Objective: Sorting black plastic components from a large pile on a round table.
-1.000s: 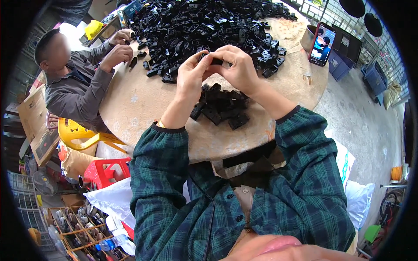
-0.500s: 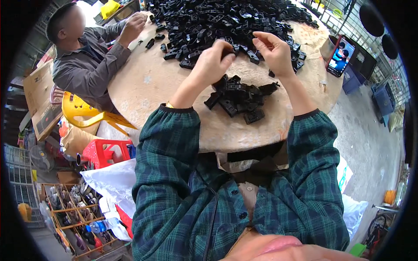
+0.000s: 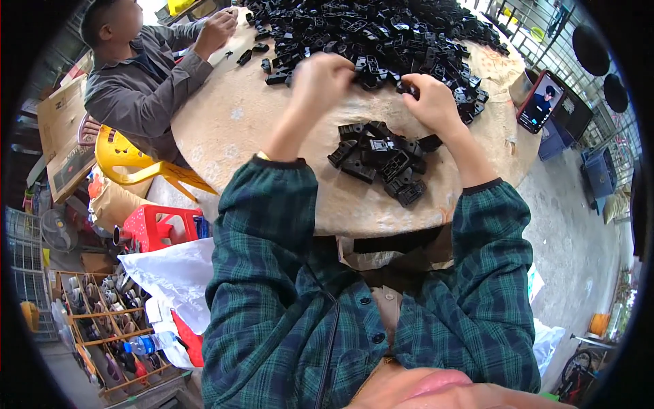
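- While the left hand (image 3: 320, 80) moves, it becomes blurred in the view; it is over the near edge of the large pile (image 3: 381, 41) of black parts, and I cannot tell if its fingers are closed on something.
- The right hand (image 3: 436, 103) has its thumb and fingers bent around one dark part (image 3: 409, 88), just beside the same pile; half a second before, this hand was open.
- One second ago both hands were together, with a dark piece between them; now they are well apart.
- The small heap (image 3: 392, 163) of black parts keeps its place on the round surface (image 3: 252, 163), nearer to the person and below the hands; now it is less covered by them.
- The co-worker's hand (image 3: 218, 31), at the left, is raised near the pile's edge; one second ago two hands were seen there, lower.
- The phone (image 3: 540, 102) stands upright at the right; its screen shows one person in dark clothes, a different picture than before, with small marks too tiny to read.
- The cardboard box (image 3: 61, 136) carries large dark printing, tilted along its side.
- The plastic bottle (image 3: 139, 344) at the lower left has a blue band, on which any writing is too small to tell.
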Demonstrator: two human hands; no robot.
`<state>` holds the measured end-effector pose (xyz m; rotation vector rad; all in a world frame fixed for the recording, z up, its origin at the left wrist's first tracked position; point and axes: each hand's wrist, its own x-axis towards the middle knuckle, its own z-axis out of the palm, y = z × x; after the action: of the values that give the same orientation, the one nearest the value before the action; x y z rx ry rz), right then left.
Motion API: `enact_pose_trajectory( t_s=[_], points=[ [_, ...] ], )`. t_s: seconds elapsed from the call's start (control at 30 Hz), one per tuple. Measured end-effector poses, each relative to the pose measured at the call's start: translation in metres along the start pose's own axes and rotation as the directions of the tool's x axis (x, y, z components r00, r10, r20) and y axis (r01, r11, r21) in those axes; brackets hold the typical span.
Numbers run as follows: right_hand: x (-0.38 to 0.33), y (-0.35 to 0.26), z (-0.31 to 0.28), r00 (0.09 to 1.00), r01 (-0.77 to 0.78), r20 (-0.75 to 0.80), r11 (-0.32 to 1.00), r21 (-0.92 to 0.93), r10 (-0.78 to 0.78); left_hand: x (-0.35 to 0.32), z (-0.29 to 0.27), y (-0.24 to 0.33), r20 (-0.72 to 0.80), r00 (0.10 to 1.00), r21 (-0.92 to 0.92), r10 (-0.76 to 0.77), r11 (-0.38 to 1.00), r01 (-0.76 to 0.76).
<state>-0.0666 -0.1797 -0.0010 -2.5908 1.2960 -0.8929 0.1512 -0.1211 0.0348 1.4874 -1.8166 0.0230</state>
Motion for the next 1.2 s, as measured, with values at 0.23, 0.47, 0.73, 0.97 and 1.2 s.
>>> enact_pose_trajectory(
  t_s=[0.23,0.47,0.73,0.97,1.2],
  points=[
    [0.003,-0.008,-0.002,0.982,-0.190,0.116,0.739,0.647,0.151,0.004,-0.033,-0.057,0.227,0.947,-0.084,-0.228,0.964,0.252],
    [0.003,-0.008,-0.012,0.966,-0.257,0.222,0.573,0.778,0.131,0.003,-0.002,-0.022,0.183,0.928,0.175,-0.323,0.940,0.293],
    [0.004,-0.004,-0.013,0.903,-0.411,0.355,0.251,0.877,0.241,0.003,-0.001,-0.025,0.492,0.870,-0.340,-0.039,0.911,0.233],
    [0.011,0.016,-0.019,0.932,-0.217,0.109,0.293,0.931,0.345,0.009,-0.010,-0.043,0.159,0.970,-0.269,-0.184,0.937,0.222],
    [0.012,0.031,-0.042,0.883,-0.091,-0.203,0.579,0.810,0.423,0.000,0.006,-0.020,0.165,0.986,0.026,-0.035,0.999,0.031]
  ],
)
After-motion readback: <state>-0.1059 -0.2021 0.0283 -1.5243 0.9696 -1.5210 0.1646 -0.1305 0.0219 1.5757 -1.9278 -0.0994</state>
